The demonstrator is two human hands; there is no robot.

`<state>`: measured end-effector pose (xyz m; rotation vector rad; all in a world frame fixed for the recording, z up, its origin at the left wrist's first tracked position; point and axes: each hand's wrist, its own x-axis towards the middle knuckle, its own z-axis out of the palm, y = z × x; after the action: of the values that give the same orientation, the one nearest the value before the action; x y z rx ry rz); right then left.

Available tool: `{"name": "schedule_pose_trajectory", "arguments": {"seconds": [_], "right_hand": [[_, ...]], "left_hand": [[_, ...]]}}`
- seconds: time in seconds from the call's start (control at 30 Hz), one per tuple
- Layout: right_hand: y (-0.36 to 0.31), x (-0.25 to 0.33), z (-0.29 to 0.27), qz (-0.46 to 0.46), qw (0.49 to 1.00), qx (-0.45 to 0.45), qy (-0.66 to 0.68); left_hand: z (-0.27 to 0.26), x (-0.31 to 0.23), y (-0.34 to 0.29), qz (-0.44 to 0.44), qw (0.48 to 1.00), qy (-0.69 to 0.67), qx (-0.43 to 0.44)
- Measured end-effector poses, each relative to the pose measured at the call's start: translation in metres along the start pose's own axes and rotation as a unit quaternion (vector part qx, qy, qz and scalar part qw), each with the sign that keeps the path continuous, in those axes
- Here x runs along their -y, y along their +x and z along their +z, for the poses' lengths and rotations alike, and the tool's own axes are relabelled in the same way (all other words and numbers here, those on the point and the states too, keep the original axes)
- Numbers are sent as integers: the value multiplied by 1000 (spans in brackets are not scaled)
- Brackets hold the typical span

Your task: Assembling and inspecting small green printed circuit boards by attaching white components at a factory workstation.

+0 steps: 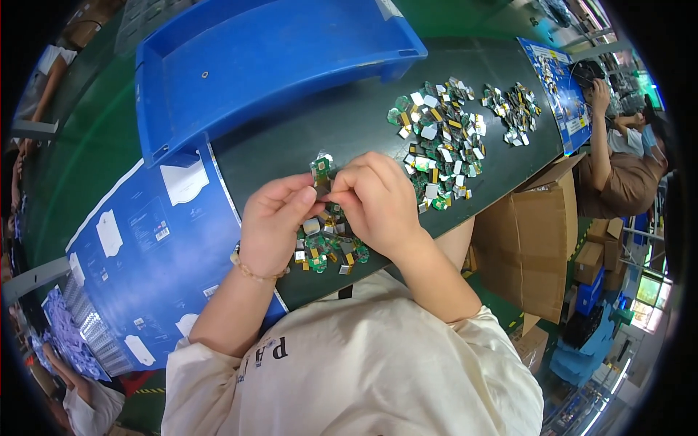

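My left hand [275, 218] pinches a small green circuit board [321, 167] with a dark part at its lower end, between thumb and forefinger. From the other side, my right hand [378, 203] has its fingertips closed together at the lower end of that board. What exactly those fingertips grip is too small to make out. Below both hands lies a pile of similar small boards [317, 254] with silver and amber parts, partly covered by the hands. A larger heap of such boards [443, 138] spreads to the right on the dark green table [291, 145].
A blue plastic bin [240, 94] stands at the far left. A blue printed sheet [174, 269] covers the table's left part. Another small heap of boards [518, 109] lies far right. A cardboard box [527, 247] stands beside the table edge. Other people work at both sides.
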<state>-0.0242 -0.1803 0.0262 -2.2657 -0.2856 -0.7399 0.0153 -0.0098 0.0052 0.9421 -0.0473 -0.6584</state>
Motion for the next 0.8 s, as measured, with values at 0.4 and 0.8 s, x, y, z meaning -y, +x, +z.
{"name": "schedule_pose_trajectory", "arguments": {"seconds": [0.4,0.8], "right_hand": [[20,-26,0,65,989,127,-33],[25,-14,8,82,974,97,-186]], "left_hand": [[-3,-5,9,59,989,-84,-111],[4,-4,1,124,984,86,-96]]}}
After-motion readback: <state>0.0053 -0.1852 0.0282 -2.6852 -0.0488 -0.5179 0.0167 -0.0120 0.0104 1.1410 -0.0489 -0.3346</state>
